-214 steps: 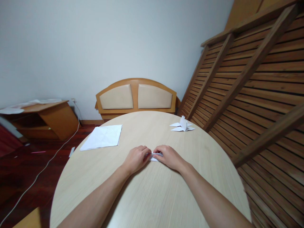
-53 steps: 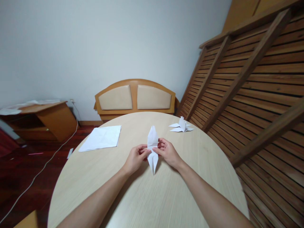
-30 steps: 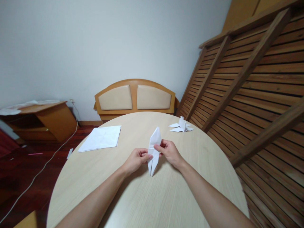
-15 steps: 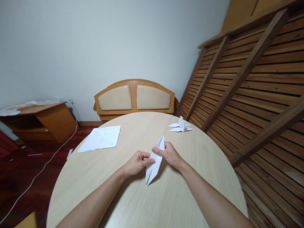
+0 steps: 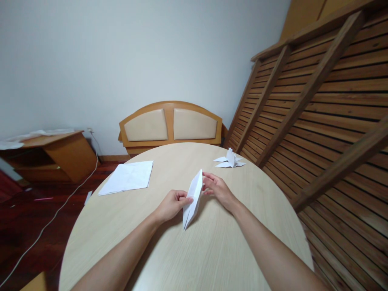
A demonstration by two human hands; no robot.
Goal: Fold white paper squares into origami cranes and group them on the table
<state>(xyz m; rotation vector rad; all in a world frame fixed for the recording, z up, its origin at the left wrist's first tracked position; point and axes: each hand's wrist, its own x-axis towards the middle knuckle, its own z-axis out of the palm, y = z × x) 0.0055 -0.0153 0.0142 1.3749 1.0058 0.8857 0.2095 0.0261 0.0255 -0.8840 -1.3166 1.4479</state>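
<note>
A white sheet of folded paper (image 5: 194, 193), long and pointed at its lower end with a slit there, is held tilted above the round table (image 5: 169, 258). My left hand (image 5: 172, 205) pinches its left edge, thumb in front and fingers partly hidden behind. On the other side my right hand (image 5: 218, 190) has its fingers apart, with the fingertips at the paper's upper right edge; whether they press on it is hard to see. Farther back on the right stands a white folded paper figure (image 5: 230, 159) with pointed flaps.
A stack of white paper sheets (image 5: 129, 177) lies on the table's left side. Behind the table is a padded headboard (image 5: 170, 123). Wooden slats (image 5: 303, 109) lean along the right. A low cabinet (image 5: 69, 155) and a white cable (image 5: 53, 216) are at the left.
My right thumb has come off the paper's front and the right fingers have spread at its edge. The paper has turned more upright and shifted slightly left, still in my left hand.
</note>
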